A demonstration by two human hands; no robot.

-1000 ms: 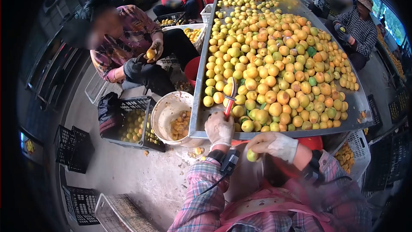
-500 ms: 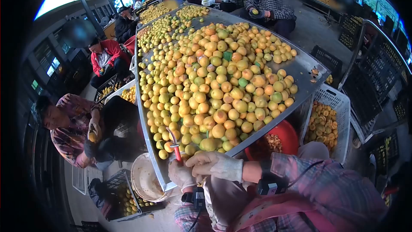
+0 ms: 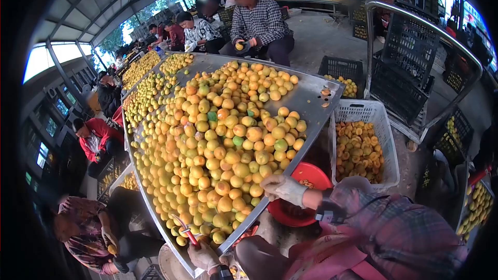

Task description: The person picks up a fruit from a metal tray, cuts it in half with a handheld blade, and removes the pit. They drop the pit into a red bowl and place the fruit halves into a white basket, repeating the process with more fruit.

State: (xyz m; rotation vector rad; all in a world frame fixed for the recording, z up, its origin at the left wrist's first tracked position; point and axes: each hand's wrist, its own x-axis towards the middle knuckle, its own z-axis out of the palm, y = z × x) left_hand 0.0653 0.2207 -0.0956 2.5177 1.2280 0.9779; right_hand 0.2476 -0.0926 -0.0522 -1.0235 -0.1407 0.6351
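Yellow-orange apricots (image 3: pixel 207 161), some greenish, lie heaped on a sloping metal table (image 3: pixel 311 109). Low at the table's near edge, my gloved left hand (image 3: pixel 204 255) is closed round a red-handled tool (image 3: pixel 191 238) with a thin curved metal tip. The tip points up beside the nearest apricots. My gloved right hand (image 3: pixel 284 189) is over the table's right edge, fingers stretched towards the apricots there, with no fruit visible in it. Below that hand is a red basin (image 3: pixel 313 171), partly covered by the hand and forearm.
A white crate (image 3: pixel 391 145) of split apricots stands right of the table. Beyond it are black crates (image 3: pixel 407 46) on a metal-railed trolley (image 3: pixel 371 46). A person in a checked shirt (image 3: pixel 264 21) sits at the far side. Another person in a patterned top (image 3: pixel 85 228) sits at left.
My view has swung to the right. My right hand has moved away from my left hand, out to the table's right edge. The tool stays in my left hand.
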